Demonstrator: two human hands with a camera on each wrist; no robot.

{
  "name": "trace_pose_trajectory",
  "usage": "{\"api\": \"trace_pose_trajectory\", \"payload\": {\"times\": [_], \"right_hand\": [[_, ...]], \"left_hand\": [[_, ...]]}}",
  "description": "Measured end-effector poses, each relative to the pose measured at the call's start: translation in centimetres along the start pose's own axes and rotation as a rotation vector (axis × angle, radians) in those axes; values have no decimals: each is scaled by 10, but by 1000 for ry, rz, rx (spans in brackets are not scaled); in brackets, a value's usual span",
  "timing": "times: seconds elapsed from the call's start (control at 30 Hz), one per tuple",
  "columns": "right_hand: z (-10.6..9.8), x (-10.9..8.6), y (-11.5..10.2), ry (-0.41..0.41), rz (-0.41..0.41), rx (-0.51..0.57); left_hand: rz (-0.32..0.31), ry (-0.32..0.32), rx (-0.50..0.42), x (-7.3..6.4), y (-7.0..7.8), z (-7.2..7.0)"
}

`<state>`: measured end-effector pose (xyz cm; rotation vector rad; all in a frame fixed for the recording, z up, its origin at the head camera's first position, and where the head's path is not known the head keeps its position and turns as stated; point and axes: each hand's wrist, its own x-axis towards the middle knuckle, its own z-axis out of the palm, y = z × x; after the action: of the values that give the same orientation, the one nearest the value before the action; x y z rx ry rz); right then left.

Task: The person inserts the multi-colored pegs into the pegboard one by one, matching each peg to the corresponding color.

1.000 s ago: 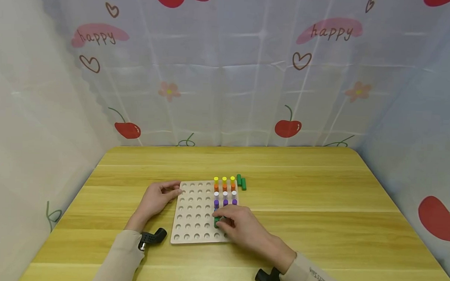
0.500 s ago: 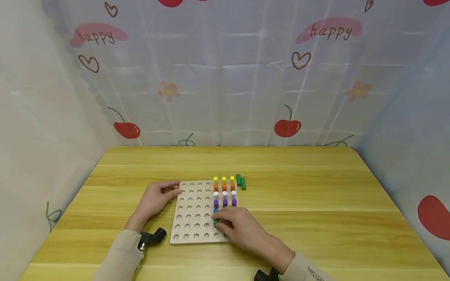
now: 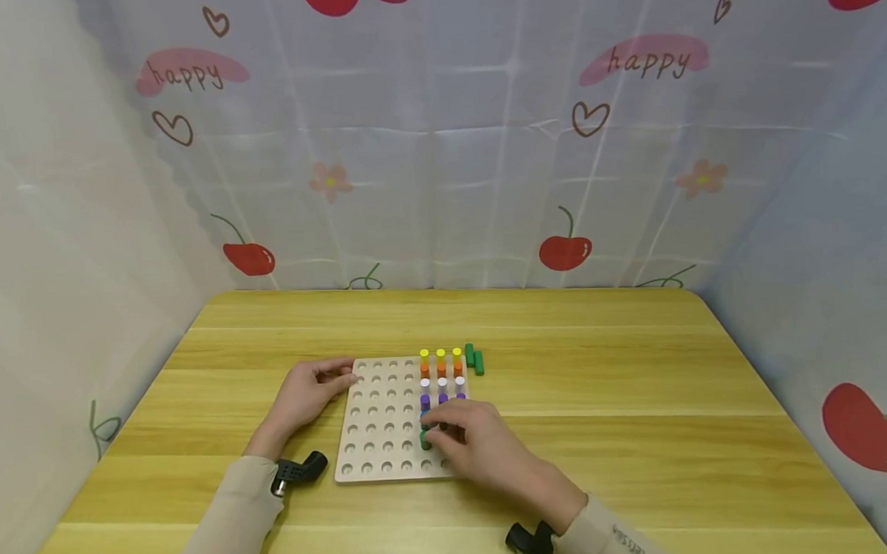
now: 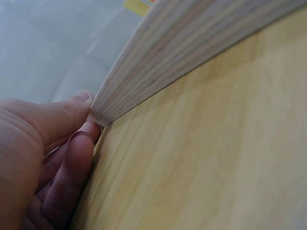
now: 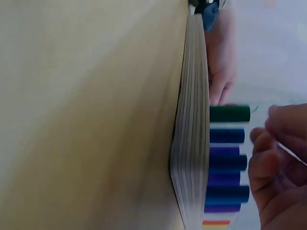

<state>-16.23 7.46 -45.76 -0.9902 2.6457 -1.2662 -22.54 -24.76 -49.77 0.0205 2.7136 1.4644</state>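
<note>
A wooden pegboard [image 3: 396, 479] with rows of round holes lies on the table. My left hand [image 3: 303, 396] pinches its far left corner, the thumb [image 4: 72, 108] on top in the left wrist view. A green peg [image 3: 425, 441] stands upright in a hole on the board, beside a blue peg [image 5: 228, 135] in the right wrist view. Just above the green peg's top is my right hand [image 3: 485, 445], its fingers loosely bent and holding nothing, a small gap showing in the right wrist view. In the head view this hand covers the board's lower right part.
Yellow pegs [image 3: 441, 354], orange pegs [image 3: 442, 371], white pegs [image 3: 443, 385] and purple pegs [image 3: 425, 401] stand in rows of three on the board's right side. Two green pegs [image 3: 479, 363] lie on the table [image 3: 594, 380] past the far right corner. A printed curtain [image 3: 447, 187] hangs behind.
The green peg sank lower into its hole under my right fingers, which then came off its top and moved slightly up and away. My left hand kept its place on the board's corner.
</note>
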Motion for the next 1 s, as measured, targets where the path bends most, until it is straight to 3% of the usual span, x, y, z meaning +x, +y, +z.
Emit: {"api": "trace_pose_trajectory", "payload": {"times": [0.13, 0.43, 0.63, 1.0], "right_hand": [[-10, 5, 4, 66, 16, 33], [-26, 16, 29, 199, 264, 44], [-34, 27, 57, 281, 336, 50], [-46, 44, 88, 284, 425, 51]], "left_hand": [[3, 1, 5, 0, 1, -1], [-8, 5, 12, 0, -1, -2], [-2, 6, 6, 1, -1, -1], [-10, 7, -2, 1, -2, 2]]}}
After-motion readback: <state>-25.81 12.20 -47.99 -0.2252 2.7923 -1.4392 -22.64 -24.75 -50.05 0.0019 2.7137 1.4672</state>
